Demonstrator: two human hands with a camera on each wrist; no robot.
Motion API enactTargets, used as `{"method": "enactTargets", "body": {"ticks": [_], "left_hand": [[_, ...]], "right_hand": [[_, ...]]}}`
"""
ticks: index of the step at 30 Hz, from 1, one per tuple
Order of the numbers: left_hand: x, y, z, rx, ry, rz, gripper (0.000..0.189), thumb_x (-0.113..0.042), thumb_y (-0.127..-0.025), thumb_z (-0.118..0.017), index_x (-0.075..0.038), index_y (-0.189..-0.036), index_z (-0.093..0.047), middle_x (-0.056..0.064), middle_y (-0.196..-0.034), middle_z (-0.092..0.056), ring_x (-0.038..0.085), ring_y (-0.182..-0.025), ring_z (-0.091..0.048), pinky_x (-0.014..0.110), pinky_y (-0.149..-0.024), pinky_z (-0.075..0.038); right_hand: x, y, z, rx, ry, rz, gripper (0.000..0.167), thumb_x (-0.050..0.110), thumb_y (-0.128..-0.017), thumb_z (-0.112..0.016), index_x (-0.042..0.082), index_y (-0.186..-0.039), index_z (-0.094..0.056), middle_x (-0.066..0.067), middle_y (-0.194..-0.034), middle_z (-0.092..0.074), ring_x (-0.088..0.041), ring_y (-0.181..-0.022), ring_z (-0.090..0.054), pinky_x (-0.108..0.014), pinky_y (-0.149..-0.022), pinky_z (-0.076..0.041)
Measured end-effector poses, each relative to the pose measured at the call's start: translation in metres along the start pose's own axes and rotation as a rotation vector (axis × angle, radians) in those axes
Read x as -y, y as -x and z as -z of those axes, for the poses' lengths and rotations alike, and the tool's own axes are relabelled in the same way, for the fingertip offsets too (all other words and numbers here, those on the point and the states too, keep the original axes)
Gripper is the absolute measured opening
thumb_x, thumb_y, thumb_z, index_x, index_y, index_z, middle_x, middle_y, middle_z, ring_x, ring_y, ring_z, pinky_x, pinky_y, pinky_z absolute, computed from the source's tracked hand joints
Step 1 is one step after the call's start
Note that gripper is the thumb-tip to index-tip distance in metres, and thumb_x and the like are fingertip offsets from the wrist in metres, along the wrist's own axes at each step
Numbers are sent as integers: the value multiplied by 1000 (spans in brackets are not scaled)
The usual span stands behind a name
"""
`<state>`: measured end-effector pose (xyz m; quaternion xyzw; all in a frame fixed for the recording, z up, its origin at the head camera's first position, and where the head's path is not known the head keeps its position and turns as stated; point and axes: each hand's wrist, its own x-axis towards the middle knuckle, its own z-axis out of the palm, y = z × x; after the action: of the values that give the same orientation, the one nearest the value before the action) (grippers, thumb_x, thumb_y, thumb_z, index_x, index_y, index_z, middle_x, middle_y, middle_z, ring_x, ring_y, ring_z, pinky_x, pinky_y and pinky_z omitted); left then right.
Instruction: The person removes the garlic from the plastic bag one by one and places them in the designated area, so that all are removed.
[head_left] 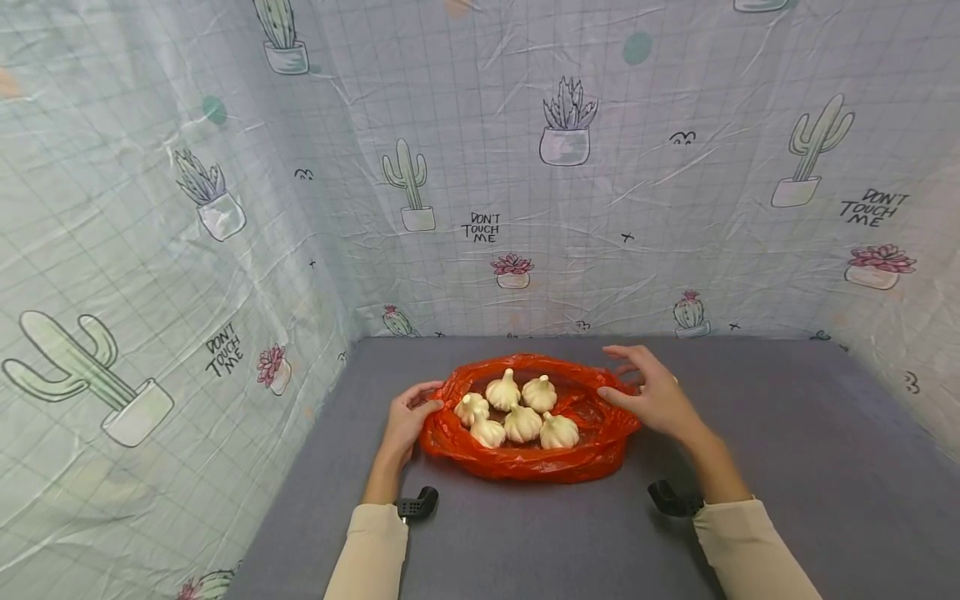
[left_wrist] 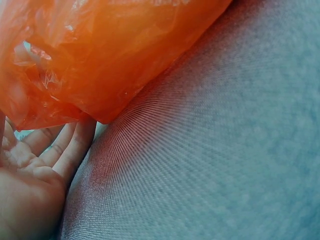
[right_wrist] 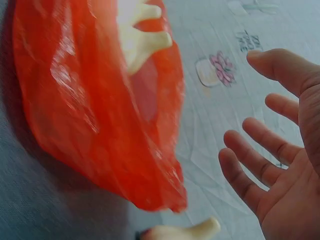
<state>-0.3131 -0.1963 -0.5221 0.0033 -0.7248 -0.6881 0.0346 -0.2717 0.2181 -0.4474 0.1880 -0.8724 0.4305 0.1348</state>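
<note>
A red plastic bag (head_left: pixel 517 467) lies spread with its mouth facing up, holding several pale garlic bulbs (head_left: pixel 522 424). At the bag's left end, my left hand (head_left: pixel 405 421) holds the rim, thumb on the near side and fingers reaching behind the plastic. The left wrist view has the left hand's fingers (left_wrist: pixel 67 145) partly hidden by the bag (left_wrist: pixel 120 55). My right hand (head_left: pixel 652 396) hovers at the bag's right end, fingers spread and apart. In the right wrist view that hand (right_wrist: pixel 285 175) holds nothing, beside the bag (right_wrist: pixel 100 130).
A grey cloth-like tabletop (head_left: pixel 525 542) lies under the bag. Behind and at the sides hangs a pale sheet (head_left: pixel 480 183) printed with cacti. A pale stemmed thing like a garlic bulb (right_wrist: pixel 185 232) shows at the bottom of the right wrist view.
</note>
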Motion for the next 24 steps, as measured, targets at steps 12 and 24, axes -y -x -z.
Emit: {"method": "enactTargets", "body": {"ticks": [12,24], "left_hand": [[2,-1,1,-18,-7,-21,33,-3,-89,-72,-6,-121,-73,7,-112,-73,14,-95,-65,24,-80,-55],[0,2,1,0,7,-21,36,-3,-90,-72,-2,-126,-70,22,-125,-69,12,-96,-65,22,-81,-55]], "right_hand": [[4,1,-31,198,-65,53,61,18,-87,-82,6,-141,-56,-21,-125,-61,-40,-105,-65,-54,-86,-55],[4,6,-46,373,-49,13,61,28,-88,-81,6,-140,-56,-17,-131,-62,-28,-103,-65,-39,-87,-55]]}}
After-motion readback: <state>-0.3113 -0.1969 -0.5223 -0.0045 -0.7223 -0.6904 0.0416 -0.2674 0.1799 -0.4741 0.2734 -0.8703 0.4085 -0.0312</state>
